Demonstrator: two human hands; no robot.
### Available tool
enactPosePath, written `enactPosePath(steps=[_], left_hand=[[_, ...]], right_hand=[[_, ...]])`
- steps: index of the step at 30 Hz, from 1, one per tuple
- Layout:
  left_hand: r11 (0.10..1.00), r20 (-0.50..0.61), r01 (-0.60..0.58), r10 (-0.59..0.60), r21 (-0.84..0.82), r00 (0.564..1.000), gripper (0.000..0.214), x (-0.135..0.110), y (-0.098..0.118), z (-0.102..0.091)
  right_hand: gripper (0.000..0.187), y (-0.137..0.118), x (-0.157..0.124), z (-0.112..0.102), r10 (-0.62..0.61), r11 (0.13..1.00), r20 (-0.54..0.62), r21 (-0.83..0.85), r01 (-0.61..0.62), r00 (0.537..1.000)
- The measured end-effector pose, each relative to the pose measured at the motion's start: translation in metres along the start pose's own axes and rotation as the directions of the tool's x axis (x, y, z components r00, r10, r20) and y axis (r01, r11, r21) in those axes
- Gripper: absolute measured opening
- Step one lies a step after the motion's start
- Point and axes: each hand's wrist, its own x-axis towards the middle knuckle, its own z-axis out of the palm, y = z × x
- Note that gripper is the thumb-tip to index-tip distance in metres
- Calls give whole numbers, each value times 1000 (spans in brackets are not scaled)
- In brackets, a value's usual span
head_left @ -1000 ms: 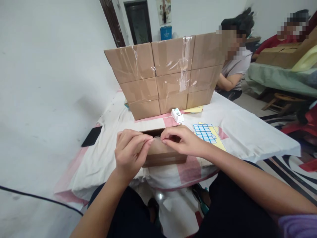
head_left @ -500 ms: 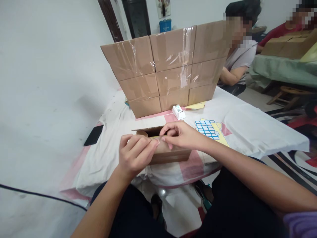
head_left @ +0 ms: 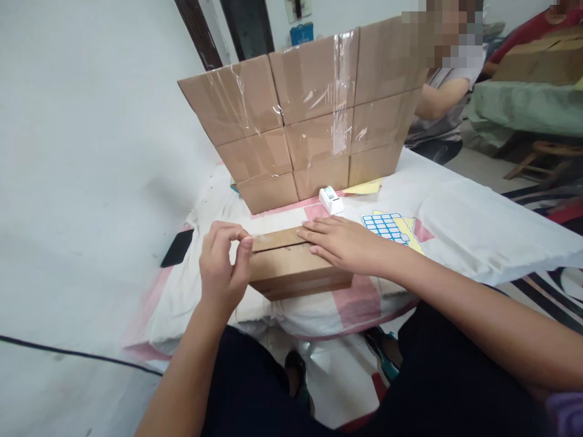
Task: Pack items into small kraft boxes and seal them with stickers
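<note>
A small cardboard box [head_left: 296,267] lies in front of me near the table's front edge, its top flaps folded down with a narrow dark gap between them. My right hand [head_left: 339,243] rests flat on the right part of the top, fingers stretched across the flaps. At the box's left end, my left hand [head_left: 224,264] is closed in a pinch of thumb and forefinger. A faint see-through piece, apparently clear tape, shows by these fingertips over the flap; its extent is hard to see.
Behind the box stands a wall of stacked cardboard boxes [head_left: 314,130] under clear wrap. A small white device [head_left: 331,200], a blue-framed label sheet [head_left: 385,227] and a black phone-like slab [head_left: 177,247] lie on the cloth. A person [head_left: 441,103] sits beyond, right.
The box flaps, partly open before, are now down. My hands have moved apart: the left to the box's left end, the right from a pinch to lying flat on top.
</note>
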Motion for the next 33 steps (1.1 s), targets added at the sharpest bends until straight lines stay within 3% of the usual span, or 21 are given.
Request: enactPosePath(steps=[3, 5, 10, 12, 21, 33], left_hand=[[967, 132, 187, -166, -171, 977, 18, 3, -6, -3], [915, 275, 311, -239, -258, 931, 23, 4, -12, -5], [789, 621, 569, -330, -233, 712, 29, 0, -29, -3], [781, 669, 590, -329, -204, 667, 29, -2, -34, 2], [840, 642, 526, -331, -132, 691, 35, -3, -41, 11], [939, 629, 340, -240, -42, 739, 23, -6, -46, 23]], right_hand=[[59, 1, -3, 7, 8, 999, 35, 44, -10, 999], [64, 2, -4, 9, 26, 997, 42, 77, -30, 999], [67, 3, -4, 9, 52, 994, 66, 94, -58, 996], [67, 2, -3, 9, 48, 995, 70, 83, -54, 996], [67, 4, -5, 14, 26, 999, 27, 37, -27, 999], [62, 4, -5, 15, 7, 998, -23, 55, -6, 1000]])
